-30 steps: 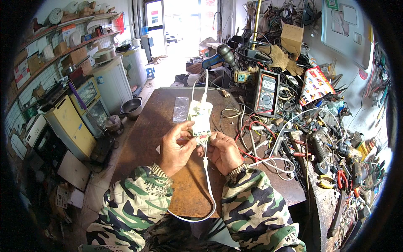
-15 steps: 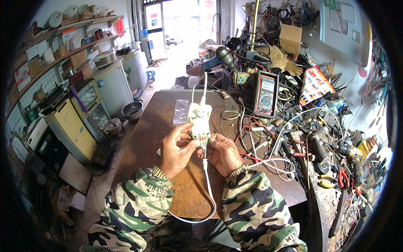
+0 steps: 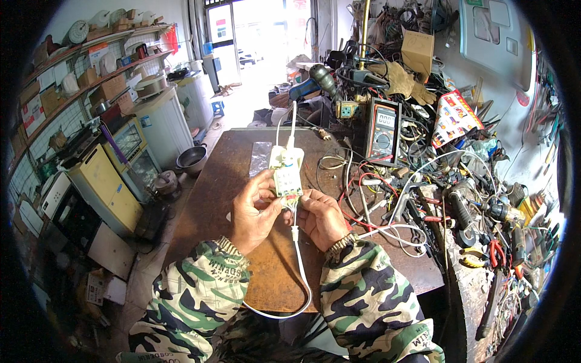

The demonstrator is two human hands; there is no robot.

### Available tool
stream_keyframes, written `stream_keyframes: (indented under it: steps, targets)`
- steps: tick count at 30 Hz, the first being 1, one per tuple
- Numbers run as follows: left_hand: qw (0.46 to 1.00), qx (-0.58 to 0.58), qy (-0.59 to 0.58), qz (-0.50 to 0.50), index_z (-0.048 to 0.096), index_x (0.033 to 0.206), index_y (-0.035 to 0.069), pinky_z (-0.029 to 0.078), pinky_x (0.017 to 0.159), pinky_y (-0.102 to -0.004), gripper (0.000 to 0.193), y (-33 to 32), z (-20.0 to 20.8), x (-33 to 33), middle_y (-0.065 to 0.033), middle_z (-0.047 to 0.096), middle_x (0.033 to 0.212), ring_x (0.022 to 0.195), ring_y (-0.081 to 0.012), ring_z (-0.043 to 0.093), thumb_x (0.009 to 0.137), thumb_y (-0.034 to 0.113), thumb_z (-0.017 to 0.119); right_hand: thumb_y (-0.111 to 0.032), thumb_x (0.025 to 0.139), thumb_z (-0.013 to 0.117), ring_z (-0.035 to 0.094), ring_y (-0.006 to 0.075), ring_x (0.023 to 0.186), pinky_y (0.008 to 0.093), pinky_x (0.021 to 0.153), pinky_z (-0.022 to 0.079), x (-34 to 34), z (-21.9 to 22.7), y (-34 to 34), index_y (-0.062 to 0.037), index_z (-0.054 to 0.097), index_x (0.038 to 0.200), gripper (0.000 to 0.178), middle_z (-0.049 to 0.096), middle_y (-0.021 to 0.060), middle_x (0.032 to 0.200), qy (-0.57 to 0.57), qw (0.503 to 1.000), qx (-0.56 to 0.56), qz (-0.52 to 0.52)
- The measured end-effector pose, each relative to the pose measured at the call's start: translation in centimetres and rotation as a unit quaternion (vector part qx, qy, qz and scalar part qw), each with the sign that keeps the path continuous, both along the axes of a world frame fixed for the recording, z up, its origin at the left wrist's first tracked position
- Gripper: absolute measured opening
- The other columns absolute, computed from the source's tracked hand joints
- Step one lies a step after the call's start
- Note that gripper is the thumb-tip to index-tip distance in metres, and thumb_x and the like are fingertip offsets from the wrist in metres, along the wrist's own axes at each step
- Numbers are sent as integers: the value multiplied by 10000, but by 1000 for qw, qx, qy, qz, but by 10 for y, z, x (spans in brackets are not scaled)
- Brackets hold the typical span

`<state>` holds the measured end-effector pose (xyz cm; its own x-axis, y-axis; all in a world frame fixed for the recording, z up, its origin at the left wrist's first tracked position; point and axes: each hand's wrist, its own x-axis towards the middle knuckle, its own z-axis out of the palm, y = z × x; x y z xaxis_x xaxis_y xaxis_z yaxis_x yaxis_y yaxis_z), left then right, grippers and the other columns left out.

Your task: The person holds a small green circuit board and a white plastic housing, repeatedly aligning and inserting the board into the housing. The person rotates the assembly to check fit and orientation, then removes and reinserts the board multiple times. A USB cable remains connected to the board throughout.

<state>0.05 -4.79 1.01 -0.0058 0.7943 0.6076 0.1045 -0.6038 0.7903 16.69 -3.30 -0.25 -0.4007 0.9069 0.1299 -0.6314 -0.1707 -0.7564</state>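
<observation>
A small whitish electrical box (image 3: pixel 288 179) is held above the brown table, its face showing pale green and a reddish strip at the lower end. My left hand (image 3: pixel 254 212) pinches its lower left side between thumb and fingers. At the lower right corner, my right hand (image 3: pixel 322 219) is closed on the box, by the short white wires. A white plug (image 3: pixel 292 143) stands in the upper end, with thin white leads rising from it. From the lower end a white cable (image 3: pixel 310 289) loops down past the table's near edge. Some fingertips are hidden behind the box.
On the table (image 3: pixel 206 199) lies a clear plastic sleeve (image 3: pixel 261 158). To the right stands a multimeter (image 3: pixel 384 132) with red and white leads beside it. Pliers (image 3: pixel 496 254), a drill (image 3: pixel 505 215) and tangled wires crowd the right bench. Shelves and appliances line the left wall.
The box has tilted slightly, and its face shows more clearly. Both hands keep their hold in nearly the same place. The view has shifted a little.
</observation>
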Motion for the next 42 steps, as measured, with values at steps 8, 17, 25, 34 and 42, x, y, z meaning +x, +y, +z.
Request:
stream_keyframes:
  steps: [8,17,25,34,42]
  targets:
    - [1000,-17,2,4,487,1357,10,520,719,-243,586,-2,3,0,-82,651,1103,917,-117,630,832,65,742,-89,1005,411,673,229,812,360,754,560,0,-3,2,50,553,1114,227,664,147,988,-3,1000,-3,-3]
    - [999,-11,31,14,469,1373,16,522,714,-230,605,-4,6,2,-87,644,1126,914,-105,626,821,-24,712,-75,1000,404,670,238,789,364,753,562,-1,-3,2,45,554,1073,206,655,154,953,15,1000,-4,1]
    - [998,-13,52,33,452,1381,4,526,724,-238,617,-4,6,2,-101,629,1139,922,-115,622,816,-68,689,-89,1003,416,674,214,792,351,747,562,-1,-4,4,29,565,1068,200,673,127,968,12,1000,-1,9]
    - [999,-12,46,24,433,1392,-10,537,747,-240,615,-3,5,1,-110,615,1145,950,-124,614,833,-59,682,-93,1005,425,672,209,800,350,750,556,-2,-9,6,24,571,1093,206,672,127,985,10,1000,-4,4]
    - [998,3,60,35,425,1404,-7,537,753,-240,624,0,3,-1,-106,616,1141,941,-125,612,844,-25,699,-74,1006,438,674,211,820,344,765,556,-3,-4,4,28,571,1115,200,671,129,1007,4,1000,-4,-9]
